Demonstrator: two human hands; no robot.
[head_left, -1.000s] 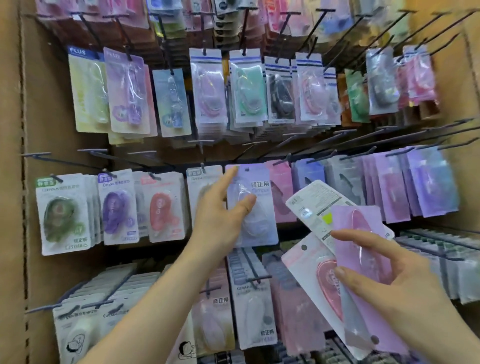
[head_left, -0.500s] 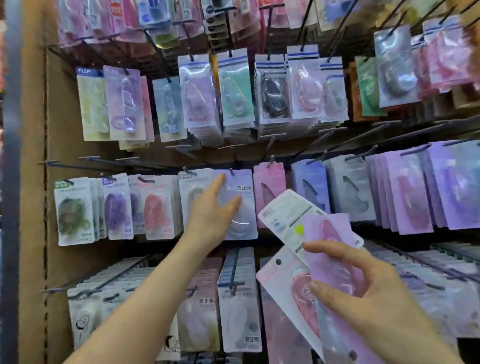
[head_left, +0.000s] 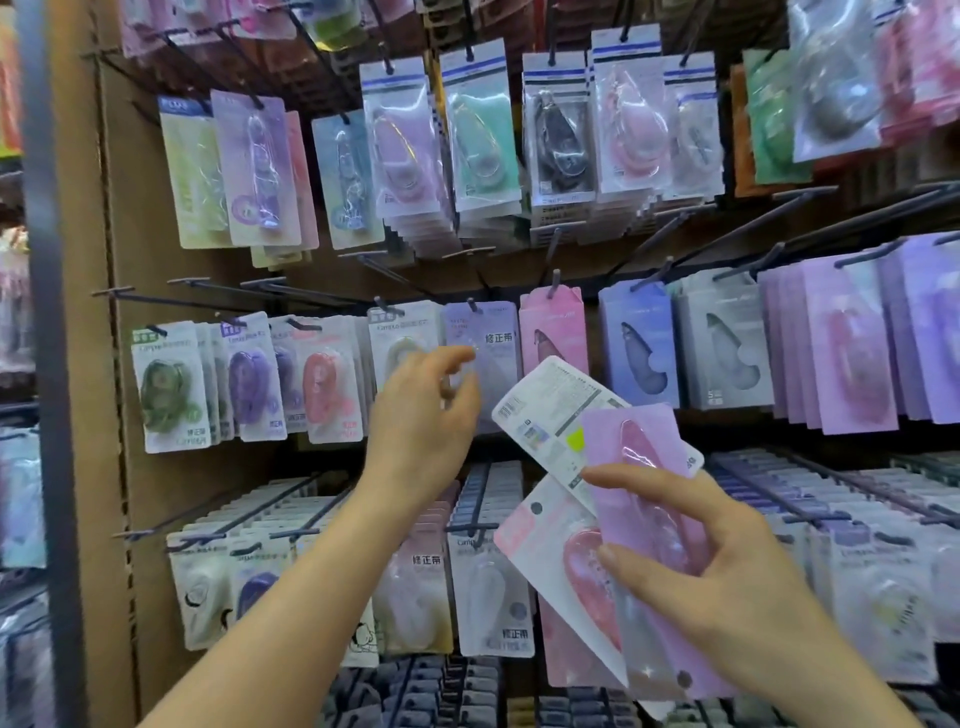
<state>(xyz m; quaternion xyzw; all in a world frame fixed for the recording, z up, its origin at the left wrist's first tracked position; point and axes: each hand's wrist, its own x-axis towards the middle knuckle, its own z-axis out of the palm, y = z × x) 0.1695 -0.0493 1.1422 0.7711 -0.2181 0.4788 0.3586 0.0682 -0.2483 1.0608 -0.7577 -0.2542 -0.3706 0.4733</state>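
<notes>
A cardboard display rack holds correction tape packs on hooks. My left hand (head_left: 421, 415) is raised in front of a lilac pack (head_left: 493, 338) that hangs on a middle-row hook. Its thumb and fingers are loosely curled just off the pack's left edge, with a gap between them. My right hand (head_left: 727, 571) grips three packs fanned out: a white pack (head_left: 550, 410) turned back side out, a lilac-pink pack (head_left: 639, 467) in front, and a white pack with a pink tape (head_left: 550, 551) below.
Rows of packs hang above, beside and below on black metal hooks (head_left: 311, 296) that stick out toward me. A pink pack (head_left: 553, 327) hangs right beside the lilac one. A grey post (head_left: 52, 364) and the rack's cardboard side wall (head_left: 93, 415) stand at the left.
My left hand held the lilac pack with straight fingers and the thumb on its face; now the fingers are curled and drawn slightly off it. The right hand's packs stayed put.
</notes>
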